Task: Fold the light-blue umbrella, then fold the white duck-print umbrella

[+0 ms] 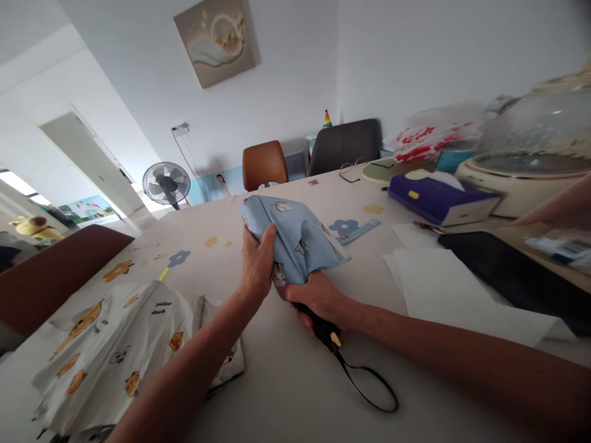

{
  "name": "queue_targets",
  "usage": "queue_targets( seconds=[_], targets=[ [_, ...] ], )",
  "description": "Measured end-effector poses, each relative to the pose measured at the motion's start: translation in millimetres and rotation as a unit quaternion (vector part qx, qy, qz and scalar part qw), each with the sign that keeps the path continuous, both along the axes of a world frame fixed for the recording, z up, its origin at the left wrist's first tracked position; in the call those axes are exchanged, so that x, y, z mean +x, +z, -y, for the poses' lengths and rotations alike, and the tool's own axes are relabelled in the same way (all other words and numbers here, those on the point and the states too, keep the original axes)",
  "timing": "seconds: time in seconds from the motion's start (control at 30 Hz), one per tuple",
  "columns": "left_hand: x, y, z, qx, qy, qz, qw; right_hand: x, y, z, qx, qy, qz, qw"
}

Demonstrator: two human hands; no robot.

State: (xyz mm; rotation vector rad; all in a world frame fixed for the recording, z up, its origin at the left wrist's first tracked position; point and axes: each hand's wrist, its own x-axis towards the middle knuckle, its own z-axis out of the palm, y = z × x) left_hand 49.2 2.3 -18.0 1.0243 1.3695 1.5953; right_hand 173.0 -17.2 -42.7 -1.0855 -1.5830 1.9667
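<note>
A folded light-blue umbrella [295,237] with small cartoon prints lies over the table's middle. My left hand [256,264] is closed around its bunched fabric from the left side. My right hand [323,301] grips the black handle [325,332] at the umbrella's near end. A black wrist strap [369,387] loops from the handle onto the table top.
A white duck-print cloth [115,351] lies near left. White paper sheets [443,289], a dark tablet [508,271], a purple tissue box [438,200] and a cooker [530,166] crowd the right. Another person's arm [558,206] reaches in at right. Chairs [264,163] and a fan [166,183] stand behind the table [277,381].
</note>
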Motion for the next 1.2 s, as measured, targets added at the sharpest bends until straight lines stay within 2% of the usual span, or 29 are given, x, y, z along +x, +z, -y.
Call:
queue_targets(
  seconds=[0.1, 0.27, 0.43, 0.57, 0.7, 0.8, 0.9, 1.03, 1.2],
  targets=[
    [-7, 5.0, -3, 0.008, 0.032, 0.048, 0.998, 2, 2.6, 2, -0.012, 0.031, -0.018, 0.999],
    [-15, 17.2, -3, -0.015, -0.025, 0.161, 0.987, 6, 1.7, 2, -0.069, 0.121, -0.1, 0.985],
    [-22, 24.3, 0, -0.013, -0.096, 0.176, 0.98, 10, 4.0, 1, -0.136, 0.211, -0.147, 0.957],
    [-22, 24.0, 1, 0.011, -0.084, 0.172, 0.981, 9, 3.4, 0, -0.182, 0.257, -0.173, 0.933],
    [-18, 19.7, -3, 0.006, -0.037, 0.184, 0.982, 6, -2.9, -4, -0.188, 0.217, -0.17, 0.943],
    [-18, 15.4, -6, 0.002, 0.006, 0.187, 0.982, 3, -8.0, -8, -0.155, 0.143, -0.152, 0.966],
    [-19, 12.0, -9, -0.01, 0.042, 0.199, 0.979, 1, -10.0, -11, -0.114, 0.101, -0.15, 0.977],
    [-18, 9.7, -10, -0.02, 0.063, 0.223, 0.972, 1, -7.1, -11, -0.097, 0.098, -0.144, 0.98],
    [-14, 9.1, -8, -0.037, 0.071, 0.244, 0.966, 2, -3.8, -6, -0.141, 0.108, -0.091, 0.98]
  ],
)
